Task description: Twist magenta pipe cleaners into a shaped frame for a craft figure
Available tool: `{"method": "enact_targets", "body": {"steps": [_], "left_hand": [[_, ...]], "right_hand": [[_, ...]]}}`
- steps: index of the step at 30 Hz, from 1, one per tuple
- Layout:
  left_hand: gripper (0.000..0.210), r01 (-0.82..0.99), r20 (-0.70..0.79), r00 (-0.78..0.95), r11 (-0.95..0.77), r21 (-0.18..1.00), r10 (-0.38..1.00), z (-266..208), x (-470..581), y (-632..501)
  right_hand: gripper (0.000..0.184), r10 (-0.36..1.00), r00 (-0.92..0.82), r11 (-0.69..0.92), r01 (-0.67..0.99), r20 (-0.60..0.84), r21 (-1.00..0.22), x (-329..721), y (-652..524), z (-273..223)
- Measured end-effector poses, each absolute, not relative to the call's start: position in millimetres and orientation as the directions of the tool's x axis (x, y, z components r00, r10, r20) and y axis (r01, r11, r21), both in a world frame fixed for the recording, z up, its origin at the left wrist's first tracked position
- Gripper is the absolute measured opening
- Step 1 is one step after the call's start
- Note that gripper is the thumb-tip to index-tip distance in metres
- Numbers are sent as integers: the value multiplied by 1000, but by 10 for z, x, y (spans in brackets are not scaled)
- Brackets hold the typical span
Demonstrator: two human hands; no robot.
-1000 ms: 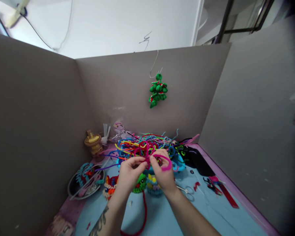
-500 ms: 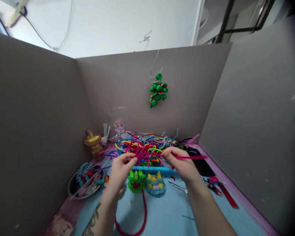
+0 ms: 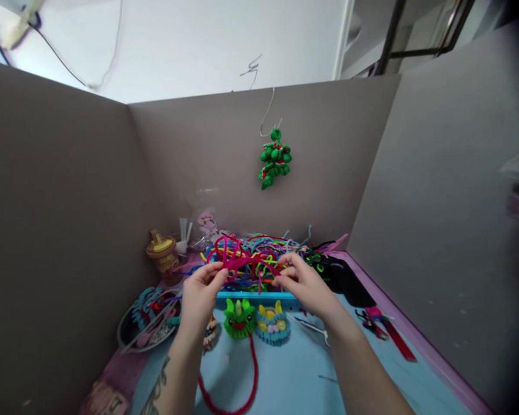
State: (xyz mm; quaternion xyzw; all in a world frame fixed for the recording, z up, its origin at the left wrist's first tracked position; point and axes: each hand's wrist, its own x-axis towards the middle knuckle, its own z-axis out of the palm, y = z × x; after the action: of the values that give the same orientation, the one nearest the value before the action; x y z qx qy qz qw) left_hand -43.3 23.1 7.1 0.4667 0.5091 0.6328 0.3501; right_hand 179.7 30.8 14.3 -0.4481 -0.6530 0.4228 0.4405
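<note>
My left hand (image 3: 202, 286) pinches a bundle of magenta pipe cleaners (image 3: 237, 262), its loops standing up above the fingers. To the right, my right hand (image 3: 300, 282) has curled fingers, with thumb and forefinger at the end of a magenta strand from that bundle. Both hands are raised over the front of a blue tray (image 3: 259, 300) heaped with many-coloured pipe cleaners. Just below the hands sit a green horned pipe-cleaner head (image 3: 239, 319) with a red cord (image 3: 255, 374) and a blue one (image 3: 273, 325) with yellow horns.
Scissors (image 3: 313, 328) lie right of the blue head. A bowl of craft pieces (image 3: 125, 334) and a brown-yellow cup (image 3: 162, 253) stand left. A red strip (image 3: 400, 341) lies at right. A green ornament (image 3: 275, 158) hangs on the grey back panel (image 3: 199, 150).
My right hand has shifted slightly left, and the long magenta strand that stuck out to its right no longer shows there. Magenta loops now rise higher above my left hand.
</note>
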Motion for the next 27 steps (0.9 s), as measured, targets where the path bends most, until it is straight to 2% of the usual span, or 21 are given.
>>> {"method": "enact_targets", "body": {"steps": [4, 7, 9, 13, 15, 19, 24, 27], "left_hand": [[31, 62, 202, -244, -192, 979, 949, 119, -387, 179], [29, 40, 168, -180, -163, 986, 969, 133, -350, 154], [28, 26, 147, -137, -145, 989, 980, 142, -331, 138], [27, 10, 103, -33, -103, 995, 994, 172, -310, 92], [26, 1, 94, 11, -94, 996, 995, 192, -304, 63], [26, -24, 98, 31, -97, 995, 995, 228, -295, 22], [24, -47, 155, -83, -159, 986, 985, 248, -295, 26], [23, -48, 190, -138, -198, 979, 972, 250, -278, 36]], "right_hand": [[6, 939, -48, 330, 409, 341, -851, 1840, 348, 120], [12, 857, 44, 460, 383, 513, -801, 1849, 337, 130], [11, 828, 100, 505, 293, 552, -812, 1826, 311, 132], [13, 875, 159, 461, 20, 458, -887, 1737, 263, 119], [17, 902, 145, 417, -43, 407, -908, 1691, 254, 115], [20, 942, 12, 336, -4, 336, -942, 1634, 277, 106], [22, 922, -132, 377, 104, 363, -920, 1614, 355, 46], [22, 942, -185, 284, -3, 279, -959, 1582, 375, -11]]}}
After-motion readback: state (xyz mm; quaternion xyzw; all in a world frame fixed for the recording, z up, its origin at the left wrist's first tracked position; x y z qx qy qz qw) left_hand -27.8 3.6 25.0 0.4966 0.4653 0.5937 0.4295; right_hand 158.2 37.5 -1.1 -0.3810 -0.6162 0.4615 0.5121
